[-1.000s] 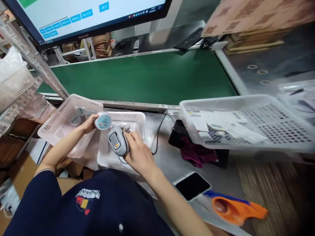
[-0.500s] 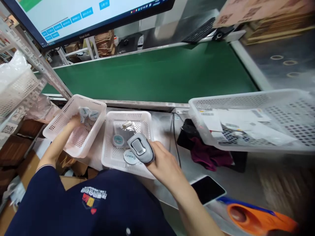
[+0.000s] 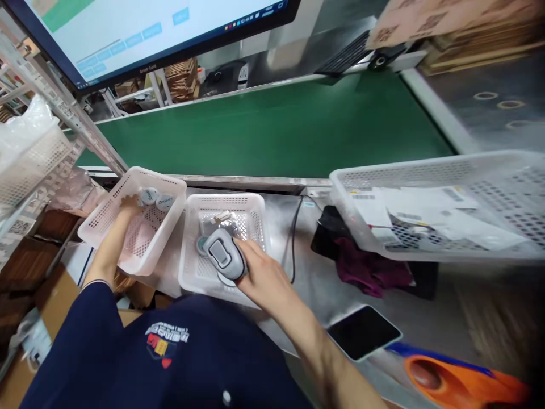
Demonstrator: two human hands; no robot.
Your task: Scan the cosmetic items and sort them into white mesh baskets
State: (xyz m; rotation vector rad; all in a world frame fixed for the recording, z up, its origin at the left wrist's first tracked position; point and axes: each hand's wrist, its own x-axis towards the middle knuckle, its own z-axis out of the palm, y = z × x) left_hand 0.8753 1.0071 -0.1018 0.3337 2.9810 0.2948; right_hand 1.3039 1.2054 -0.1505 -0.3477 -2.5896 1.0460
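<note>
My right hand [image 3: 264, 272] is wrapped round a grey barcode scanner [image 3: 221, 254], held above the middle white basket [image 3: 187, 272]. In that basket lie a round teal-labelled container [image 3: 201, 245], a clear bag [image 3: 227, 224] and a white disc-shaped item, which the scanner partly covers. My left hand [image 3: 130, 205] is inside the left white basket [image 3: 91, 227], fingers spread, holding nothing that I can see. Close to its fingertips are two round white items with dark lettering, one [image 3: 149, 196] beside the other [image 3: 164, 201]. A pinkish item [image 3: 140, 238] lies lower in the same basket.
A green conveyor belt [image 3: 264, 133] runs behind the baskets, under a monitor [image 3: 170, 34]. To the right are a basket of papers [image 3: 357, 244], dark red cloth [image 3: 370, 267], a phone [image 3: 365, 332], a black cable [image 3: 293, 238] and an orange-and-blue tool [image 3: 464, 372].
The scanner in my right hand has shifted left, now covering more of the middle basket's contents. My left hand's fingers have spread and drawn slightly back from the round white items.
</note>
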